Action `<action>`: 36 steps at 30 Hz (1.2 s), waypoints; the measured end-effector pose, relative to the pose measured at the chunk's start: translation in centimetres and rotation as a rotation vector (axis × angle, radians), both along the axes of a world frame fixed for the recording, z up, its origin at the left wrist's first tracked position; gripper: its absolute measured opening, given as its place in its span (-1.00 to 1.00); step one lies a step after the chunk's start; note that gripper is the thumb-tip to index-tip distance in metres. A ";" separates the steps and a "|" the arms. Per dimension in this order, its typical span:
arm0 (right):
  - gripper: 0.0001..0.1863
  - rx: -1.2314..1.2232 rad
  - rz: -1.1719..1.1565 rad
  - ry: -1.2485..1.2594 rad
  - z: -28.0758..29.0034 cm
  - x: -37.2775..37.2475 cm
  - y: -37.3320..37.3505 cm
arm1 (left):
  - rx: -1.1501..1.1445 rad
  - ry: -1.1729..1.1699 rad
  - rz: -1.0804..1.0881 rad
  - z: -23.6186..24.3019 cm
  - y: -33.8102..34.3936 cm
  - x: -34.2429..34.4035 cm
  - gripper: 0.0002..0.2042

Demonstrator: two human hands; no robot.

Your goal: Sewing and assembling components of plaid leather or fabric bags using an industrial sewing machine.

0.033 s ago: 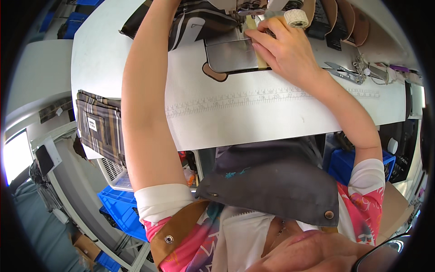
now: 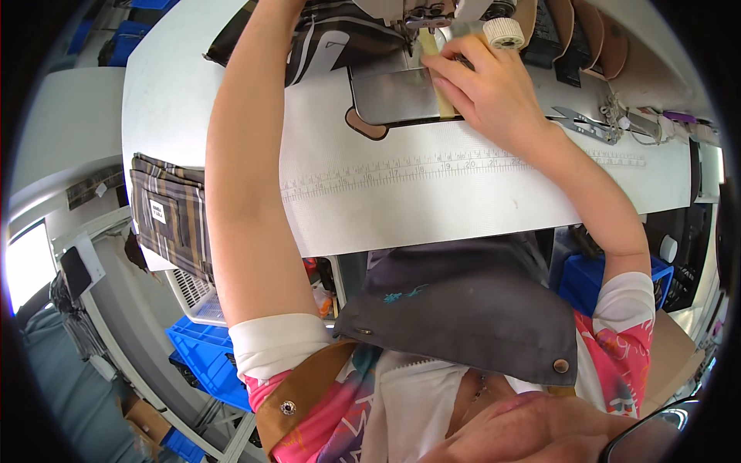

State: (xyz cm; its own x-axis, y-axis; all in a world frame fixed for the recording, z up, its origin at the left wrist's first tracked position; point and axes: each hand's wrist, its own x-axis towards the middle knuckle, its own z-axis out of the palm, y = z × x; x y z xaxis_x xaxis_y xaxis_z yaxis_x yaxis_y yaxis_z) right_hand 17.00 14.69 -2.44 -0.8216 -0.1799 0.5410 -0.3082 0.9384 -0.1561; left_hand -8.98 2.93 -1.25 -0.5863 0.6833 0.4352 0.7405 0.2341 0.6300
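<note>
My left forearm (image 2: 251,147) reaches up over the table at the left, and its hand lies beyond the top edge of the picture. Beside the wrist, dark striped fabric (image 2: 367,37) with a pale grey patch runs toward the needle area of a sewing machine (image 2: 428,17). My right hand (image 2: 490,81) is beside the presser foot, right of the steel plate (image 2: 394,96). Its fingers are bent, with the tips close together by a yellowish strip (image 2: 444,100). Whatever lies between those fingertips is too small to make out.
Folded plaid fabric (image 2: 158,212) with a white label hangs over the table's left edge. Thread snips (image 2: 583,123) lie right of my wrist. A printed ruler scale (image 2: 421,170) crosses the white tabletop (image 2: 370,220). Blue crates (image 2: 204,355) stand below.
My right fingertips have shifted very slightly by the presser foot. The striped fabric's folds near my left wrist have changed a little, and my left forearm has moved slightly left.
</note>
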 end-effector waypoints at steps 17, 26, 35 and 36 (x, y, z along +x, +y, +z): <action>-0.79 -0.162 0.092 -0.060 0.2 3.6 0.0 | -0.432 0.485 0.289 -0.4 -16.8 11.1 -0.66; -0.54 -1.100 0.216 -0.610 2.8 5.9 -4.4 | 0.888 -0.993 0.168 3.0 -21.7 22.7 -0.66; -0.61 -1.541 0.389 -0.374 1.4 9.0 -11.0 | 1.328 -1.303 0.010 -5.9 -17.6 27.7 -0.55; -0.61 -1.555 0.398 -0.376 0.5 8.6 -10.8 | 1.346 -1.255 -0.149 -5.8 -17.1 27.9 -0.54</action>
State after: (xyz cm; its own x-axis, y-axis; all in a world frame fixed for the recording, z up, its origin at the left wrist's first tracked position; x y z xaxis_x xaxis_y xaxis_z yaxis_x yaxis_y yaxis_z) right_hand 25.59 3.91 -1.91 -0.9781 0.0925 0.1863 -0.2059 -0.3034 -0.9303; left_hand 18.96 -14.21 -7.02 -0.9318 0.3559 0.0720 -0.2897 -0.8483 0.4433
